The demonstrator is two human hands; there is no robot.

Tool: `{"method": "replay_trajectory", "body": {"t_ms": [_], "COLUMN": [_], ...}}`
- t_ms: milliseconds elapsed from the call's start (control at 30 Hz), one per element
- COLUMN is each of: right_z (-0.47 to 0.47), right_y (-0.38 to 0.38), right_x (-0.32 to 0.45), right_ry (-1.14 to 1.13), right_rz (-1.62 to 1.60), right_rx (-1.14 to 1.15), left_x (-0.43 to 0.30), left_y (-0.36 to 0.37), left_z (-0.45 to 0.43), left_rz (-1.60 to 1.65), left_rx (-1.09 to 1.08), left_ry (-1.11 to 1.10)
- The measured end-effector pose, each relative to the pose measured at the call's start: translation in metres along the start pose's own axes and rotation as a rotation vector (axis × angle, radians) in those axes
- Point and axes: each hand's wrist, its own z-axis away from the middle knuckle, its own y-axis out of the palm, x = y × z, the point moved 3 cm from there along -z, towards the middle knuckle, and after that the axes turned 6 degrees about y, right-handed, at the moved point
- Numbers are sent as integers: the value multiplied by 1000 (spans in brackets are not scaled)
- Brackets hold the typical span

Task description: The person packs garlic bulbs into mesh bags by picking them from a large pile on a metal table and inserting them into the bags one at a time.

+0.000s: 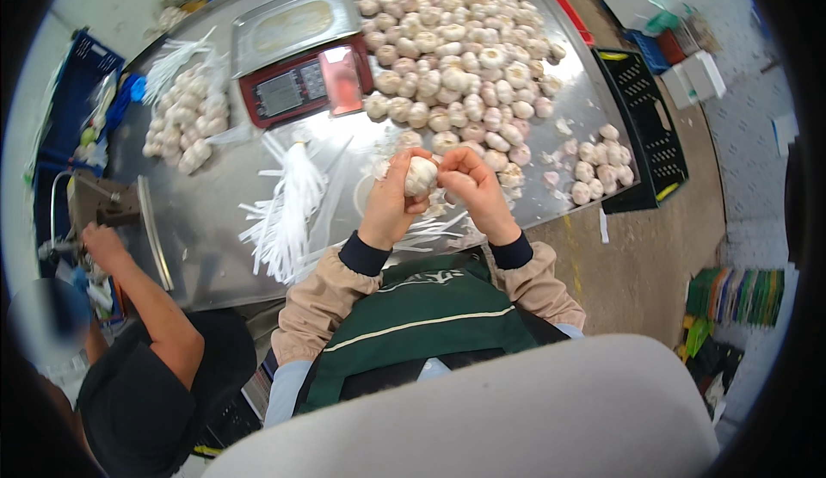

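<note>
My left hand (392, 204) holds a garlic bulb (421, 176) at the table's near edge. Close to the bulb's right side, my right hand (476, 191) has its fingers curled, with what may be a bit of skin at the fingertips. Beyond both hands spreads a large heap of garlic bulbs (452, 58). A small group of bulbs (600, 165) lies at the table's right corner, with loose skins (550, 179) beside it. White mesh strips (290, 200) lie in a bundle to the left of my hands, and more strips (429, 231) are partly hidden under them.
A red scale (306, 84) with a metal pan (297, 23) stands on the steel table (213, 220). Netted garlic (187, 116) lies farther left. A co-worker's arm (151, 297) reaches to a device (106, 200) at the left. A dark green crate (645, 129) stands beyond the right edge.
</note>
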Motion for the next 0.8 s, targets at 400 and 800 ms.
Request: {"method": "replay_trajectory", "body": {"t_ms": [400, 800], "right_z": [61, 76], "right_y": [-39, -71], "right_x": [-8, -18], "right_ry": [111, 120], "right_rz": [-198, -145], "right_rx": [-200, -299], "left_x": [54, 77], "left_y": [21, 30], "left_z": [-21, -26], "left_rz": [-889, -517], "left_rx": [38, 189], "left_ry": [429, 33]}}
